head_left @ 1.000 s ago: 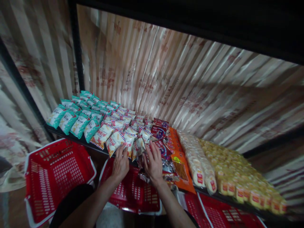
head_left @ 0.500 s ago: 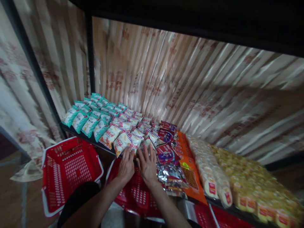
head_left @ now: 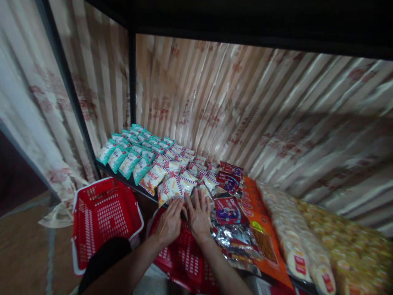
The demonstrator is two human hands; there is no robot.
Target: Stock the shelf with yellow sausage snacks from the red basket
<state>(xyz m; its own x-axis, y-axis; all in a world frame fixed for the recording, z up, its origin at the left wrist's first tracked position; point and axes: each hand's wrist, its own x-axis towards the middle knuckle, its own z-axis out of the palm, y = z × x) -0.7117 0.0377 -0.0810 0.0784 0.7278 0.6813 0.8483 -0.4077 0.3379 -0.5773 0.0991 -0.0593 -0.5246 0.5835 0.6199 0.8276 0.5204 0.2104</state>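
Note:
My left hand and my right hand lie side by side at the front edge of a low shelf, fingers stretched out flat. They press on the front packets of a row of white, red-striped snack packets. Teal snack packets fill the shelf to the left of that row. Dark red and silver foil packets lie just right of my right hand. Neither hand grips anything.
Two red plastic baskets stand below the shelf, one at the left and one under my hands. Orange packets, pale round snacks and yellow packets run rightward. Striped sheeting backs the shelf; another shelf hangs overhead.
The view has swung left and the shelf has shifted right in frame. My hands have drawn closer together and flattened on the front striped packets, and the right hand has left the foil packets.

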